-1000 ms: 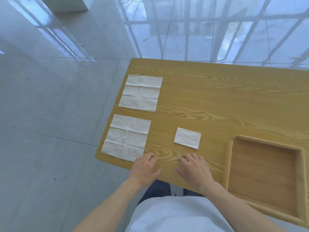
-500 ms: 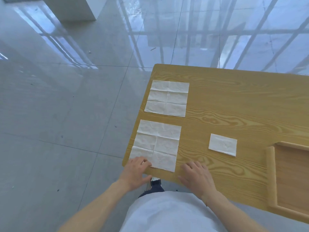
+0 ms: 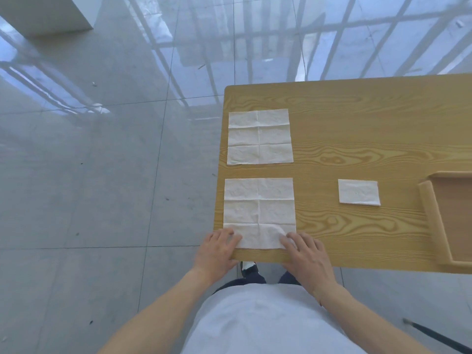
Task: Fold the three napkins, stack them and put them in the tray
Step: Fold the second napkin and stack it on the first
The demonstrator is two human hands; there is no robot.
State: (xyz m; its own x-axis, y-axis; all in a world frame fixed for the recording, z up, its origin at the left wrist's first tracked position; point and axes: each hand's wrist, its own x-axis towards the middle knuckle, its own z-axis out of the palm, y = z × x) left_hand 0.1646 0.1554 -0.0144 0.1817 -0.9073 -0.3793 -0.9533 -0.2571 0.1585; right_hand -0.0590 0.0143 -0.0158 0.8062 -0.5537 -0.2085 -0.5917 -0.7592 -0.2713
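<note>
So both my hands are down at the near edge of the wooden table [image 3: 357, 139], on the closest napkin. My left hand [image 3: 217, 251] sits at the near-left corner of the near napkin [image 3: 259, 213], fingertips on the paper's edge, fingers a bit bent; can't tell if they're pinching the corner or just resting on it. My right hand [image 3: 306, 256] covers the near-right corner of the same napkin, fingers spread and laid over the paper; there's a small ripple in the sheet just ahead of them, but whether I've got the corner gripped, can't tell either.

That near napkin is unfolded, flat, creased into six panels, near the table's left edge. A 2nd unfolded napkin, the far napkin [image 3: 259, 136], lies just beyond it, w/ a strip of bare wood between the two, same crease pattern. The folded napkin [image 3: 358, 192] is a small rectangle off to the right, well apart from the open ones and just beside the tray [image 3: 431, 221], not touching it. Tray's wooden, at the right edge of view, only partly in shot; what shows of its inside has no napkin in it.

Grey glossy tile floor [image 3: 102, 175] around the table.
</note>
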